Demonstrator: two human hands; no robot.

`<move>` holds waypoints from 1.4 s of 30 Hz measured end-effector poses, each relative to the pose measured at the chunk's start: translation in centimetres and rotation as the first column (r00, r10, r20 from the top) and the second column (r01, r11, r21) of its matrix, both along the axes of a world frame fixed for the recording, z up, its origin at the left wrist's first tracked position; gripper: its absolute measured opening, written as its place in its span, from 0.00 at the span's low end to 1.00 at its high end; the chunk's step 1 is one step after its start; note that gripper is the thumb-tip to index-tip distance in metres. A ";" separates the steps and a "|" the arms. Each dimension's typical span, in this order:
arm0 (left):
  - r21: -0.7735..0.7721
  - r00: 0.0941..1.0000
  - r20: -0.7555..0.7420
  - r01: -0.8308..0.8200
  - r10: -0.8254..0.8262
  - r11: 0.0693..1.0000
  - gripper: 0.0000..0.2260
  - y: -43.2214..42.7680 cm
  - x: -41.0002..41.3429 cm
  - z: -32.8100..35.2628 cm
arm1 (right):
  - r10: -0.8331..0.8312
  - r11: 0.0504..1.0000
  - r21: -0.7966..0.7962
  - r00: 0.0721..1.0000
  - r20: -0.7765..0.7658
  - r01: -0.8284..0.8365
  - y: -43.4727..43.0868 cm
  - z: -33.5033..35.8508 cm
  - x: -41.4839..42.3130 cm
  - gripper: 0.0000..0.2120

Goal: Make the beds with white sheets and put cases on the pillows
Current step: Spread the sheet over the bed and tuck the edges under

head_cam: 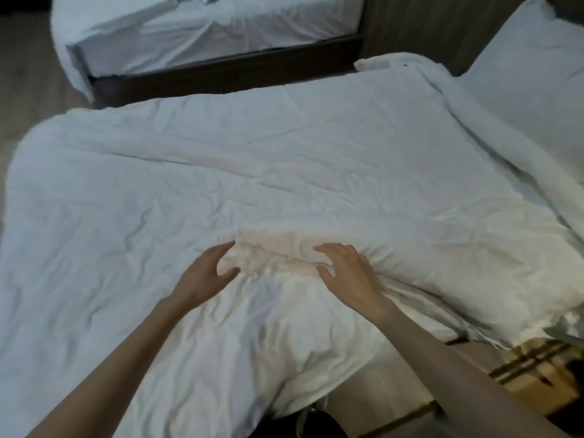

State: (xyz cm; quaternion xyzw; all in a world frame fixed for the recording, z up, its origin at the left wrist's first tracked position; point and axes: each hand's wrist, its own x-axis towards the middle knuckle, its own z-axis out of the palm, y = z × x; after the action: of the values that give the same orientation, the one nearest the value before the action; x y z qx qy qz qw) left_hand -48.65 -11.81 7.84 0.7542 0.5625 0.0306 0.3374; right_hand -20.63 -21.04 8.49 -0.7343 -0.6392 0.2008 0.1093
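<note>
A white duvet (252, 172) lies spread and wrinkled over the near bed, its near edge bunched into a ridge in front of me. My left hand (205, 273) hovers at the left end of that ridge, fingers spread and relaxed, holding nothing. At the ridge's right end my right hand (347, 270) rests on the fabric with loosely bent fingers. A white pillow (531, 86) leans at the bed's far right, partly cut off by the frame.
A second bed (196, 30) with a loose white sheet and a dark frame stands beyond, across a narrow strip of floor. Light wood flooring (379, 396) and a striped wooden piece (534, 368) show at the lower right.
</note>
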 end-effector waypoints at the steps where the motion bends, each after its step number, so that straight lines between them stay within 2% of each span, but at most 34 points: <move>1: 0.005 1.000 0.004 -0.012 0.012 1.000 0.28 -0.3 -0.6 -0.2 | 0.018 1.000 -0.013 1.000 0.006 -0.018 0.0 -0.2 -0.7 0.19; 6: 0.023 0.999 0.033 0.019 -0.019 1.000 0.26 -1.5 -1.8 -0.9 | -0.008 1.000 -0.027 1.000 0.026 0.009 -0.7 -0.3 -3.4 0.19; 11: 0.032 0.983 0.104 0.147 -0.150 0.989 0.25 -1.7 -3.1 -2.3 | -0.203 0.979 -0.011 0.979 -0.002 0.203 -2.4 -1.0 -5.6 0.18; 15: 0.029 0.948 0.142 0.285 -0.286 0.958 0.26 -2.5 -5.4 -3.6 | -0.373 0.927 0.032 0.928 0.006 0.373 -5.7 -1.7 -9.7 0.19; 18: 0.047 0.909 0.143 0.390 -0.392 0.920 0.27 -3.8 -8.0 -3.9 | -0.502 0.865 -0.014 0.864 0.032 0.502 -9.1 -1.7 -13.8 0.19; 22: 0.041 0.886 0.110 0.450 -0.451 0.892 0.28 -6.3 -11.1 -4.4 | -0.595 0.801 -0.048 0.803 0.035 0.596 -13.5 -2.7 -18.4 0.20; 28: -0.118 0.879 0.079 0.476 -0.470 0.871 0.34 -10.2 -13.3 -8.0 | -0.689 0.714 -0.225 0.722 -0.059 0.663 -16.9 -6.7 -22.3 0.23; 31: -0.158 0.860 0.013 0.505 -0.510 0.848 0.38 -12.4 -13.3 -11.3 | -0.709 0.678 -0.366 0.698 -0.098 0.637 -17.0 -9.7 -23.2 0.25; 34: -0.217 0.856 -0.087 0.483 -0.509 0.848 0.42 -14.6 -12.8 -14.8 | -0.730 0.650 -0.434 0.670 -0.130 0.624 -16.8 -13.2 -23.6 0.28; 36: -0.233 0.817 -0.195 0.498 -0.542 0.835 0.46 -15.9 -12.5 -17.2 | -0.756 0.628 -0.467 0.629 -0.179 0.622 -16.7 -15.4 -23.8 0.30; 40: -0.214 0.690 -0.378 0.584 -0.618 0.783 0.53 -18.0 -12.7 -21.8 | -0.793 0.609 -0.457 0.521 -0.316 0.648 -16.0 -19.0 -24.7 0.36; 42: -0.184 0.658 -0.419 0.614 -0.626 0.768 0.56 -18.9 -13.1 -23.6 | -0.782 0.622 -0.415 0.548 -0.297 0.664 -15.6 -20.3 -25.6 0.39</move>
State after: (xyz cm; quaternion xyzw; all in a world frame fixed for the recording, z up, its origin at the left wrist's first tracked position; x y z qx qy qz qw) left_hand -61.74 -30.68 -15.73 0.8808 0.3350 -0.2717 0.1954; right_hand -46.18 -36.68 -11.83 -0.8720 -0.2005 0.3812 0.2327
